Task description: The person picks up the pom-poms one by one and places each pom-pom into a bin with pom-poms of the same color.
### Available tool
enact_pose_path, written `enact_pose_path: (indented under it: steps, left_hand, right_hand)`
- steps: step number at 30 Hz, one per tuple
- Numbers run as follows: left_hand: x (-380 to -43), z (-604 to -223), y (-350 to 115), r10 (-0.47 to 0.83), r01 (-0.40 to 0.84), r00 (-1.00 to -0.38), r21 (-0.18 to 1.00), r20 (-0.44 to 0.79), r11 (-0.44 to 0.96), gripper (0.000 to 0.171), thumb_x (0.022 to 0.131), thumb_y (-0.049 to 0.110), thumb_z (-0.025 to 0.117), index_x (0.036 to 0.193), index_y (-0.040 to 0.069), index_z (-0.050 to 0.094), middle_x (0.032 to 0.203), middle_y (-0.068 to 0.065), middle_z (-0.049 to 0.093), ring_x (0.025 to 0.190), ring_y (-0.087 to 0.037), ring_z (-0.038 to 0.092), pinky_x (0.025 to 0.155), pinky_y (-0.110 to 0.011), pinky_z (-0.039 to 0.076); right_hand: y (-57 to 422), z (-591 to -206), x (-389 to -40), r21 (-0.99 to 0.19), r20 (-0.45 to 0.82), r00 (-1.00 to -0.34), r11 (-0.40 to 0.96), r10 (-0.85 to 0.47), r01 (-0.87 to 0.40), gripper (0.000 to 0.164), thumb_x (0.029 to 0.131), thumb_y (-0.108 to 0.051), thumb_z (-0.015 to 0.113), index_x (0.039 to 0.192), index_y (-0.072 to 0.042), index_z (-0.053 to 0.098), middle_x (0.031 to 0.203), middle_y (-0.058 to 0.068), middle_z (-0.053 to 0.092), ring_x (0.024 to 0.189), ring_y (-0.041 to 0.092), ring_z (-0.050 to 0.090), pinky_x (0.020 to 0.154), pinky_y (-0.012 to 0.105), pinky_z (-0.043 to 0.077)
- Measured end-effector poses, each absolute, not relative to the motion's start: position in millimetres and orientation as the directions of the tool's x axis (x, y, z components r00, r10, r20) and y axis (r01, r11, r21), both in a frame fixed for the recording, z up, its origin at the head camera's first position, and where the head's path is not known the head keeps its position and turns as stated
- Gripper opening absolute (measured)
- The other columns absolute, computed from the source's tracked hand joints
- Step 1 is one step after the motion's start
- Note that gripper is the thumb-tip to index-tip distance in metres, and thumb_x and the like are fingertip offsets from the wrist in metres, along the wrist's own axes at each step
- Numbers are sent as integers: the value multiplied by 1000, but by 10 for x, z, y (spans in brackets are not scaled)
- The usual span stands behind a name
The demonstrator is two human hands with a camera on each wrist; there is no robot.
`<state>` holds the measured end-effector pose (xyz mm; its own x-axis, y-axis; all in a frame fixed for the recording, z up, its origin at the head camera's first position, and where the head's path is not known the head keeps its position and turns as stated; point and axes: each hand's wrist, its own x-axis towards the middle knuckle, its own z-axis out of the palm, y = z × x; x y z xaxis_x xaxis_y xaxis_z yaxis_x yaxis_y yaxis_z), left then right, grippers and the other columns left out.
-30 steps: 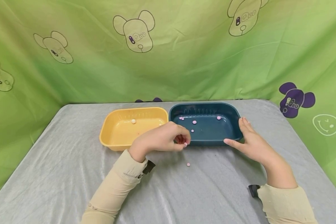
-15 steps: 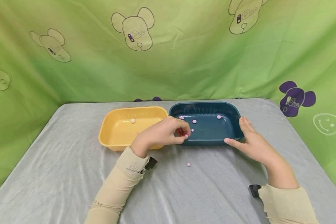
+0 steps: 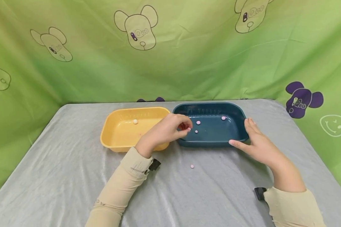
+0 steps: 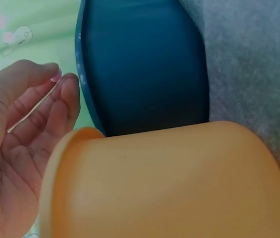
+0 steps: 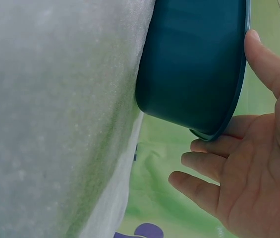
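My left hand (image 3: 167,130) pinches a small pink ball (image 3: 189,129) between thumb and fingertips, above the left end of the dark blue bin (image 3: 213,144). In the left wrist view the same ball (image 4: 56,76) shows as a pink bit at the fingertips. Inside the blue bin lie pink balls, among them one ball (image 3: 198,122) near the middle and another ball (image 3: 223,118) at the far right; my left hand may hide more. Fingers extended, my right hand (image 3: 257,143) touches the blue bin's right end, thumb (image 5: 271,64) at the near rim.
A yellow bin (image 3: 110,145) stands against the blue bin's left side, with a white ball (image 3: 135,121) in it. One pink ball (image 3: 192,166) lies on the grey cloth (image 3: 210,195) in front. A green curtain (image 3: 187,72) hangs behind the table.
My left hand has risen with the pink ball from the blue bin's near rim to over its left end. The right hand stays at the bin's right end.
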<state>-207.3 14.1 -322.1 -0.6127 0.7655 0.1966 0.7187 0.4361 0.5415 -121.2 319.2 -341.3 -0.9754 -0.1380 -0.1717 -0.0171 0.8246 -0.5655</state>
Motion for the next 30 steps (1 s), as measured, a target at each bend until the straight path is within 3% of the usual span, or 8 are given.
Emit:
enact_pose_path:
  steps: [6,12,20,30]
  left_hand:
    - [-2095,-3263,151,750,699,-641,529,165,481,11,94,8,63,99,3,71,89,-2,69,78,-11,61,72,-19,50]
    - [-2104,-3296,137,742,666,-658,558,125,496,20,94,9,65,112,1,70,98,-5,71,86,-13,64,79,-25,55]
    - [-2096,-3240,90,770,707,-629,489,106,511,25,95,18,67,117,7,70,115,-7,70,102,-16,64,90,-29,52]
    - [-2030,-3126,41,769,710,-630,478,105,517,23,96,23,66,116,12,71,114,-1,69,103,-16,64,88,-28,52]
  right_hand:
    - [3182,-3422,-1208,-573,-172,-974,819,-145,-20,108,96,-53,58,154,4,-12,160,24,-23,149,45,-17,117,69,2]
    - [3178,-3434,-1199,-575,-175,-975,818,-140,-14,108,95,-53,59,154,4,-12,160,25,-22,149,45,-16,117,69,2]
    - [3181,-3418,-1202,-576,-170,-975,817,-143,-19,108,95,-53,59,154,4,-13,159,25,-24,149,47,-15,117,69,1]
    - [3194,-3401,-1200,-575,-175,-974,818,-143,-17,109,95,-53,59,153,5,-13,159,25,-23,149,47,-16,117,69,1]
